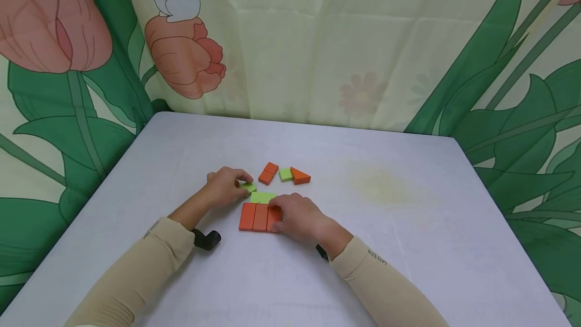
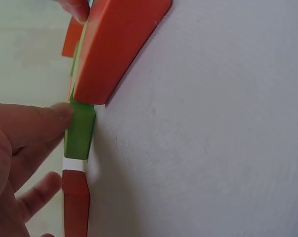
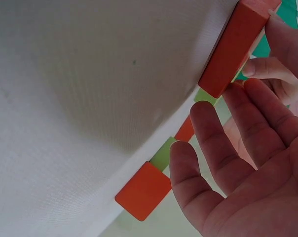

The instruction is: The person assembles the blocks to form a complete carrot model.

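Three orange rectangular blocks lie side by side in a row on the white-covered table. Along the row's far side lies a green block. My left hand pinches a small green block between thumb and fingers, just beyond the left end of that green block; its side shows as a green face in the left wrist view. With thumb and fingertips, my right hand holds the ends of the rightmost orange block. The other right fingers extend loosely in the right wrist view.
Behind the hands sit two touching orange blocks, a light green square block and an orange triangular block. A floral curtain hangs behind the table.
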A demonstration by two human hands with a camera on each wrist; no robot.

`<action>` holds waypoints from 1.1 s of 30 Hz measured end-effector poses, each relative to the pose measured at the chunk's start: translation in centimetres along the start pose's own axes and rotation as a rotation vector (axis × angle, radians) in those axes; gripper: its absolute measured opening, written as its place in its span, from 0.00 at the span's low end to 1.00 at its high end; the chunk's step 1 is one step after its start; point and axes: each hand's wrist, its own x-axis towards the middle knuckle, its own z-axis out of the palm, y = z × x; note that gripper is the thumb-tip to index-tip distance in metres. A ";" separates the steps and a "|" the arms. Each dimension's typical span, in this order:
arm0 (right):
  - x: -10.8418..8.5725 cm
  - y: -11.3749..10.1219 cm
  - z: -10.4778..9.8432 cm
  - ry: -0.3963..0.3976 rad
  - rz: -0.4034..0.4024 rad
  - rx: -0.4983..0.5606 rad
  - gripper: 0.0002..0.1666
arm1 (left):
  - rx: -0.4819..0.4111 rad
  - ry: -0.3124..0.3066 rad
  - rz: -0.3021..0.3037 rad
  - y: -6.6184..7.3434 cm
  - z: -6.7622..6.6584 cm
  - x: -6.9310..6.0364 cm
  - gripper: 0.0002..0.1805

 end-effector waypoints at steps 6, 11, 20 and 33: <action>0.0 -0.1 0.0 0.000 0.004 0.002 0.31 | -0.005 0.018 0.018 -0.1 0.1 -0.1 0.15; 0.0 -0.1 0.0 -0.004 0.003 0.006 0.31 | -0.002 0.021 0.019 -0.1 0.1 -0.3 0.15; 0.0 0.0 0.1 -0.013 0.005 0.018 0.32 | 0.010 0.005 0.018 -0.1 0.1 -0.6 0.17; 0.0 0.1 0.0 -0.012 0.007 0.033 0.32 | 0.153 -0.021 0.133 0.3 -0.1 -3.4 0.27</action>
